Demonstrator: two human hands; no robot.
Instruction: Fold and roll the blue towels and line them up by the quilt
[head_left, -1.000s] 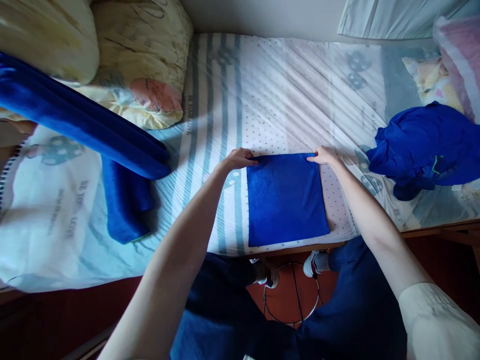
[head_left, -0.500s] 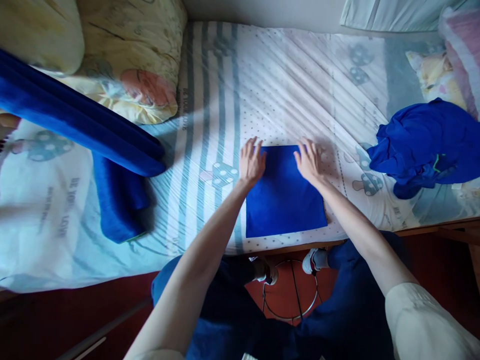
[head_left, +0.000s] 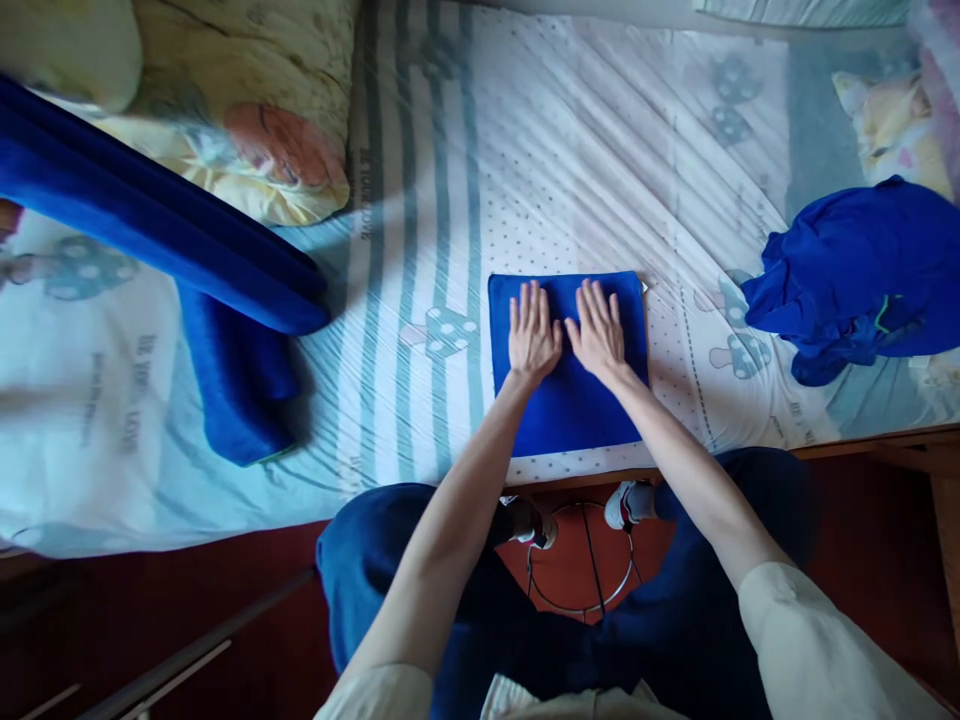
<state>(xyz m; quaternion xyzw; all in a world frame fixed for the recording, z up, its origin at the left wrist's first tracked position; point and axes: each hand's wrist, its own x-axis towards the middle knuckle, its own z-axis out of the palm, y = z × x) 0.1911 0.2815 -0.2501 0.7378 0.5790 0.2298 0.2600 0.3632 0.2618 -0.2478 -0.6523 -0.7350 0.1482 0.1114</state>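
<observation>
A folded blue cloth [head_left: 570,415] lies flat on the patterned bed sheet [head_left: 570,150] near the bed's front edge. My left hand [head_left: 532,332] rests flat on the cloth's upper middle, fingers stretched out. Right beside it, my right hand [head_left: 598,328] also lies flat on the cloth with its fingers apart. Neither hand holds anything.
A crumpled blue garment [head_left: 855,275] lies at the right of the bed. A long blue folded blanket [head_left: 150,230] and a smaller blue folded cloth [head_left: 240,385] sit at the left, with yellow pillows [head_left: 247,110] behind. The bed's wooden edge [head_left: 862,445] runs below; feet stand on red floor.
My hands let go of the cloth's far corners, moved inward and now lie flat side by side on its middle. The view has shifted slightly downward.
</observation>
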